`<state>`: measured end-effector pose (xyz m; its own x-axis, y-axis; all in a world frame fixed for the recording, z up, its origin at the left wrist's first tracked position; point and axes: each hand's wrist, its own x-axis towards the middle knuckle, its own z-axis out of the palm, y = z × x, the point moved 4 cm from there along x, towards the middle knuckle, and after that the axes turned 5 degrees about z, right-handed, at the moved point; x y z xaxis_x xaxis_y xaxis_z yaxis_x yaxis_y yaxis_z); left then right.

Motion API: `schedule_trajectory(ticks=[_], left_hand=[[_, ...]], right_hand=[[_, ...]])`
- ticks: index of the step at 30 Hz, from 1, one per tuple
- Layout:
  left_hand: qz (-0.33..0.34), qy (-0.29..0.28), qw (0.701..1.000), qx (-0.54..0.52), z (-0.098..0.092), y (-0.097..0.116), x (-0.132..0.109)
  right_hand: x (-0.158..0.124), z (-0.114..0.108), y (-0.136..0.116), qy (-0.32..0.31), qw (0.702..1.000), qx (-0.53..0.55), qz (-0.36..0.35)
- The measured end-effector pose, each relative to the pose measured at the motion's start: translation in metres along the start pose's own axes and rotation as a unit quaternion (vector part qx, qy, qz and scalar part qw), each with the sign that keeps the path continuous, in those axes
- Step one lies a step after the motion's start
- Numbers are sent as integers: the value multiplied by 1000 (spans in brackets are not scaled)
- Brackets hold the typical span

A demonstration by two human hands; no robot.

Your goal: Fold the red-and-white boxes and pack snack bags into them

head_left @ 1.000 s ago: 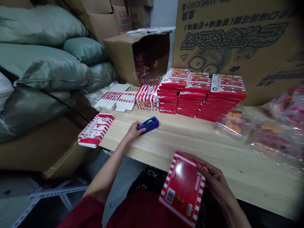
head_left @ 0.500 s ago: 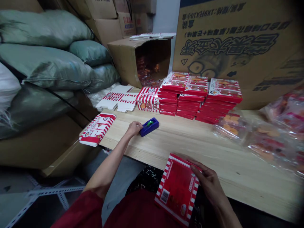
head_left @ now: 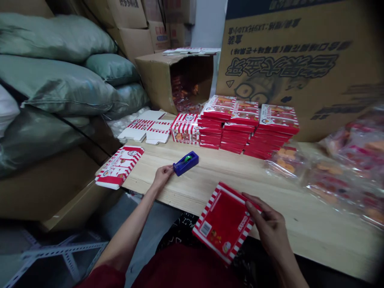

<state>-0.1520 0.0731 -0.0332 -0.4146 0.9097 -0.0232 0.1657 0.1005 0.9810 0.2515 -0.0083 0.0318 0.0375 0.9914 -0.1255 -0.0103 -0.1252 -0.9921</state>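
A blue tape dispenser [head_left: 186,163] with a green roll stands on the wooden table [head_left: 231,170]. At its front left end is my left hand [head_left: 163,176], fingers pinched together; what they hold, if anything, is too small to make out. My right hand [head_left: 265,218] grips the upper right edge of a flat red box [head_left: 225,224] with striped borders, thumb on top and fingers behind. The box is tilted over the table's front edge, its barcode side facing up.
Stacks of red boxes [head_left: 264,136] stand at the back, beside flattened cartons [head_left: 147,126]. Another flat stack [head_left: 120,166] lies at the left edge. Clear snack bags [head_left: 330,180] lie at right. An open cardboard box [head_left: 156,80] and large sacks [head_left: 60,84] are behind.
My left hand has moved a little left and down, away from the dispenser's middle. The red box in my right hand has risen slightly and turned. The whole view has shifted a little.
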Motion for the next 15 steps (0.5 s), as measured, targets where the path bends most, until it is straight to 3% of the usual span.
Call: schedule_trajectory(ticks=[3,6,11,13,15], left_hand=[[37,52,997,36,0,12,-15],[78,51,995,33,21,47,-38],[137,-96,982,-84,100,132,-118],[109,-163,969,-152,133,152,-145],[67,-201,954,-211,158,156,-158]], right_hand=[[-8,0,-38,80,985,-40,-146],[-12,3,-56,121,951,-88,-270],[-6,12,-37,79,923,-183,-330],[-6,14,-30,71,919,-196,-335],[-7,16,-27,67,915,-200,-344]])
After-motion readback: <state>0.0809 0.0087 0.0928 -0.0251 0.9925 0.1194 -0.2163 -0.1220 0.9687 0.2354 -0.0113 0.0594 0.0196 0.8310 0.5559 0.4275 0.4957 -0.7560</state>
